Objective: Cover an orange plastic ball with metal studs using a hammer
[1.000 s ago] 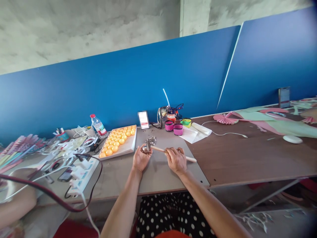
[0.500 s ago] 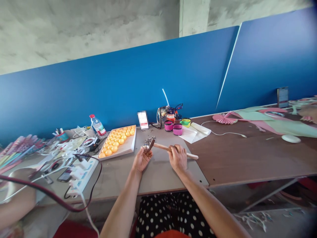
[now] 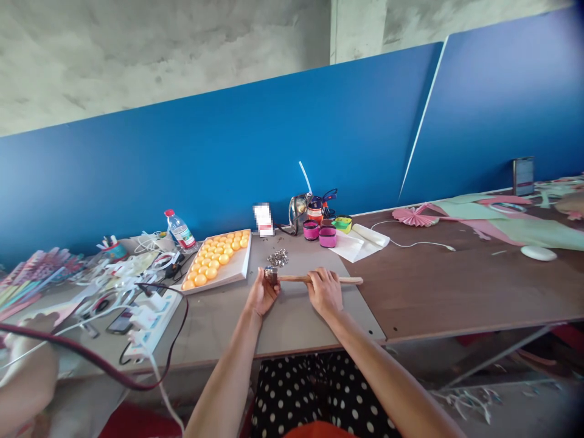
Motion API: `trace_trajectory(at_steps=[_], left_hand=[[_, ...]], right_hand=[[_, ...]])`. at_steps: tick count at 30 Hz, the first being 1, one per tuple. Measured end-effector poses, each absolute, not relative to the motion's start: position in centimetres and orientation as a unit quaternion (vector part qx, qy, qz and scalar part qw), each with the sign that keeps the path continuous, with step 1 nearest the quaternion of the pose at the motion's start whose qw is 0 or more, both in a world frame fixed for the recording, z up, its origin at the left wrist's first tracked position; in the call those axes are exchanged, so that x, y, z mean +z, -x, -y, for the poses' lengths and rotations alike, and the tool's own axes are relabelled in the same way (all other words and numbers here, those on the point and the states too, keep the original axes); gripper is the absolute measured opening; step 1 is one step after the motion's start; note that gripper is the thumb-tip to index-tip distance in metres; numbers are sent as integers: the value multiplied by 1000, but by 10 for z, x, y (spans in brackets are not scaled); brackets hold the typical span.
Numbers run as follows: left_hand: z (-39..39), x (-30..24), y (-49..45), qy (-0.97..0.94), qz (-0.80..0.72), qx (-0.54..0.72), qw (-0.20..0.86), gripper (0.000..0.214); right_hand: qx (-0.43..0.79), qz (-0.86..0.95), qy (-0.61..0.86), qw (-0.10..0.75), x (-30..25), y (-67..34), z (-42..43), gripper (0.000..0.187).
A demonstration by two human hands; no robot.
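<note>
My right hand (image 3: 325,290) is wrapped around the light wooden handle of a hammer (image 3: 294,279), which lies nearly level across the front of the bench. The hammer's dark metal head is at the fingertips of my left hand (image 3: 263,295). Between those curled fingers is a small shiny silver piece, mostly hidden by the head; its exact kind does not show. Just beyond the hammer head lies a loose pile of small silver metal bits (image 3: 278,258) on the grey board (image 3: 296,316).
Left of my hands is a tray of orange balls (image 3: 210,264), then a white power strip (image 3: 152,322) with tangled cables. Pink and black rings (image 3: 327,237) and white paper (image 3: 353,246) lie behind. Another person's arm (image 3: 30,371) reaches in at the far left.
The hammer head has come down from a raised, tilted position onto the spot at my left fingertips, uncovering the metal pile behind. The other person's arm at the left has shifted.
</note>
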State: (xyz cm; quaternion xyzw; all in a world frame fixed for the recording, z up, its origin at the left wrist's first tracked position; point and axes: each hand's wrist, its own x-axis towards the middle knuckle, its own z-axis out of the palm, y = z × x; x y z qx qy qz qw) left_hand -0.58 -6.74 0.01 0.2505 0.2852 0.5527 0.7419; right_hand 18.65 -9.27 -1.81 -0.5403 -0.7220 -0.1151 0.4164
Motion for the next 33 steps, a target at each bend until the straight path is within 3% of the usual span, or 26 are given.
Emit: trace_trajectory(at_steps=[19, 28, 33], left_hand=[[68, 0, 5, -246, -291, 565, 731, 31], [70, 3, 2, -229, -328, 572, 716, 30], [71, 5, 3, -211, -298, 590, 720, 30]], right_hand=[[-127, 718, 514, 452, -14, -188, 96, 11], [-93, 779, 436, 441, -11, -188, 100, 42], [-81, 801, 393, 445, -11, -182, 101, 31]])
